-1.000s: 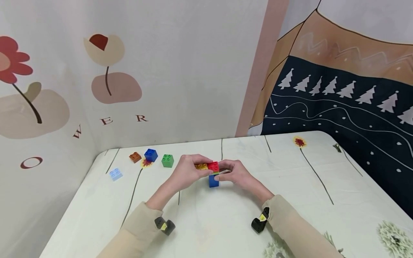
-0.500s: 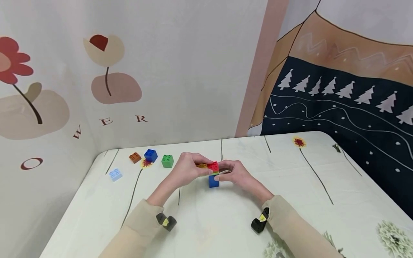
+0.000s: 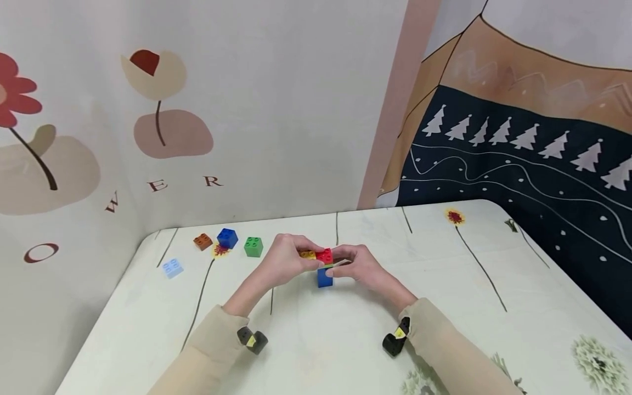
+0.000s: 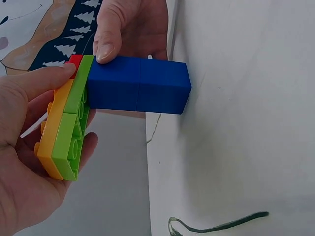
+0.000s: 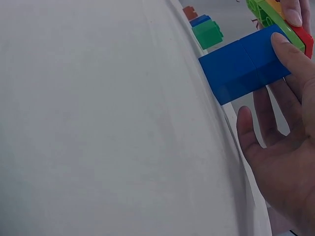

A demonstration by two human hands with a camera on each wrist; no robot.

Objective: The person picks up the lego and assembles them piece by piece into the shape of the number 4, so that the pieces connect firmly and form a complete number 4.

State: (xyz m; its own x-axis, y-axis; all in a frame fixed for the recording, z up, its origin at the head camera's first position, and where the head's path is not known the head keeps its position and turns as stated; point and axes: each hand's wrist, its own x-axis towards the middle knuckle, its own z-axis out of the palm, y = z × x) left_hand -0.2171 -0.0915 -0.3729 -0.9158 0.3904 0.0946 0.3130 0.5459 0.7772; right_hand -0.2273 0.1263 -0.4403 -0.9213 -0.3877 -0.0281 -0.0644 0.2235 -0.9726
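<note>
Two blue bricks [image 4: 140, 84] form an upright stack in front of me, joined to a light green layer [image 4: 71, 142]. That layer overhangs to the left and carries a red brick [image 3: 324, 256] and a yellow-orange brick [image 3: 308, 255]. My left hand [image 3: 286, 260] grips this overhanging part, its thumb on the red brick and fingers round the far side. From the right, my right hand [image 3: 362, 266] pinches the upper blue brick, thumb in front and other fingers partly hidden behind. I cannot tell whether the lowest brick touches the table.
Loose bricks lie at the table's back left: an orange-brown brick [image 3: 203, 241], a dark blue brick [image 3: 227, 238], a green brick [image 3: 254, 247] and a light blue brick [image 3: 173, 268]. A printed curtain [image 3: 276, 109] hangs behind the white tablecloth [image 3: 316, 340].
Both hands keep their hold on the joined bricks with hardly any movement. The head view has shifted slightly, so everything sits a little further left in it.
</note>
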